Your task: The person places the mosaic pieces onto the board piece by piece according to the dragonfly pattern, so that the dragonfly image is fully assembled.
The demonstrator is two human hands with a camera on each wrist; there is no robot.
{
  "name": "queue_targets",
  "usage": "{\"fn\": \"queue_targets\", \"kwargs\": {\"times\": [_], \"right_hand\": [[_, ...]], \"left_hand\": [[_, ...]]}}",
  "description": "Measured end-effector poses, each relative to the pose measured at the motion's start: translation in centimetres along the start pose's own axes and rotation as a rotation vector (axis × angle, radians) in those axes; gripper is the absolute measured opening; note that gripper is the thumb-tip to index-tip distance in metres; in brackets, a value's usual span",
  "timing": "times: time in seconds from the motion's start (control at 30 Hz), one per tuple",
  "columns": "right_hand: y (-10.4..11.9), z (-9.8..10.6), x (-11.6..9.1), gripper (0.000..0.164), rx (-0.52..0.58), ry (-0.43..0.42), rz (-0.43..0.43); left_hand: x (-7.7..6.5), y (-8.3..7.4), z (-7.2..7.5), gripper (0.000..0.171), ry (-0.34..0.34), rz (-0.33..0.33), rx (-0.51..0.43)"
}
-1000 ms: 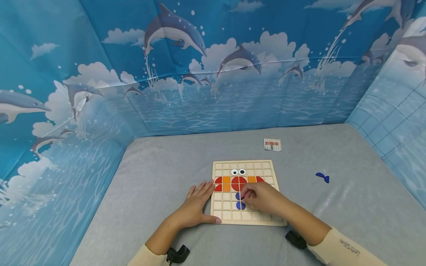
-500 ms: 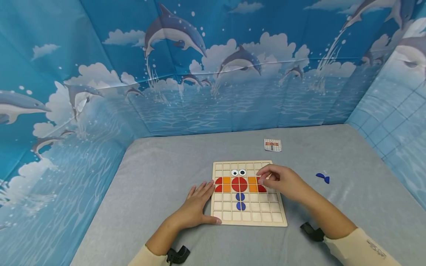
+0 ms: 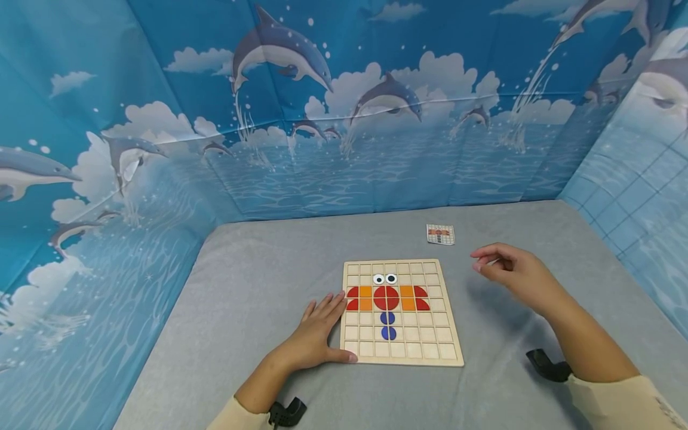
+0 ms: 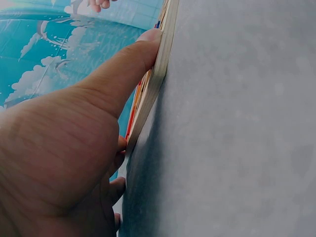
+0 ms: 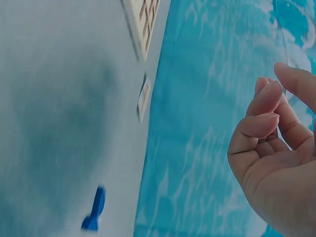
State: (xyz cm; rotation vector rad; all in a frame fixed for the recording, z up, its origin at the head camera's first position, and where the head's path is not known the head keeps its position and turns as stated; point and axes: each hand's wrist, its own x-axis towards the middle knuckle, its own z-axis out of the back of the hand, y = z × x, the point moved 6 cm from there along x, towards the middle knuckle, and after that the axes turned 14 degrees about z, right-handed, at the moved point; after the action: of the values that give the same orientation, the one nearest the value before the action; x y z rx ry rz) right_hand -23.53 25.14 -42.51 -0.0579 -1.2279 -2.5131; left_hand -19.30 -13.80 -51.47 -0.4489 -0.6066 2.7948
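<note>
A wooden grid board [image 3: 403, 352] lies on the grey cloth, bearing red, orange and blue pieces and two eye discs [image 3: 384, 279]. My left hand [image 3: 312, 334] rests at its left side with fingers spread. The fingertips touch the left edge, and the thumb lies over the near left corner, also seen in the left wrist view. Raised above the cloth, right of the board, is my right hand [image 3: 521, 278], fingers loosely bent and holding nothing. Two loose blue pieces [image 5: 94, 210] lie on the cloth in the right wrist view; the right hand hides them in the head view.
A small printed card [image 3: 441, 234] lies behind the board, showing a similar pattern on a grid. The grey cloth [image 3: 269, 269] runs back to a blue dolphin-print curtain [image 3: 344, 167], which also rises along the left and right sides.
My right hand has left the blue pieces on the board, passed over the red pieces at the right, and moved off beyond the board's right edge. The left hand stays put.
</note>
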Motion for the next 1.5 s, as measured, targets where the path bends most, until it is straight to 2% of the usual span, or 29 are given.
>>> {"fn": "queue_targets", "kwargs": {"times": [0.23,0.5,0.73,0.9,1.2,1.5], "right_hand": [[-3.5,2.2,-0.8,0.054,-0.027,-0.025,-0.105],[-7.6,4.0,-2.1,0.057,-0.036,0.037,-0.173],[-10.4,4.4,-3.0,0.051,-0.003,0.119,-0.18],[-12.2,4.2,-3.7,0.056,0.026,0.164,-0.249],[-13.4,3.9,-3.9,0.06,-0.03,0.2,-0.272],[-13.0,3.5,-4.0,0.055,-0.091,0.193,-0.208]], "left_hand": [[0.0,0.0,0.0,0.118,0.002,0.0,-0.006],[0.0,0.1,0.1,0.118,-0.001,0.0,0.0],[0.1,0.1,0.1,0.118,0.004,0.007,-0.001],[0.2,0.2,-0.1,0.119,0.009,0.012,0.004],[0.2,0.2,0.0,0.118,0.008,-0.002,-0.003],[0.2,0.2,-0.1,0.118,0.014,0.006,0.004]]}}
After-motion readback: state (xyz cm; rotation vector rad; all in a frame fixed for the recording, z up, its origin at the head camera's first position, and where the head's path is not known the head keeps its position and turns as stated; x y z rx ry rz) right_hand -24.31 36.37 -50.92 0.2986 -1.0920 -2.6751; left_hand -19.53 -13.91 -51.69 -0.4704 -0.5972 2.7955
